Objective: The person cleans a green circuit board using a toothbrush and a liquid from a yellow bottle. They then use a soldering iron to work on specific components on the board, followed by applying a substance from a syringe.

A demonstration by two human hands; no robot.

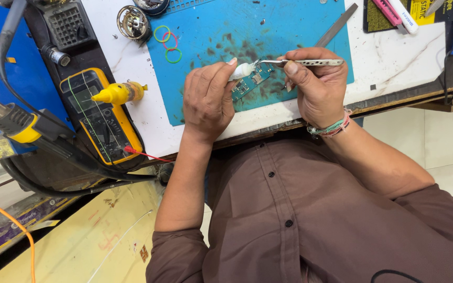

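White counter point(127, 68) carries a stained blue mat point(205, 36). On the mat's near edge lies a green board point(250, 84), pinned under the left hand point(208, 99), whose fingers pinch a white wad point(241, 71) against it. The right hand point(318, 86) pinches tweezers point(310, 62), tips at the wad. Risk: tips may slip and scratch the board. A multimeter point(100, 118) and yellow bottle point(117, 93) sit left.

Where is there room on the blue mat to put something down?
Bare blue mat lies above the small green circuit board, right of the coloured rubber rings. It is crowded around the left hand and right hand with metal tweezers.
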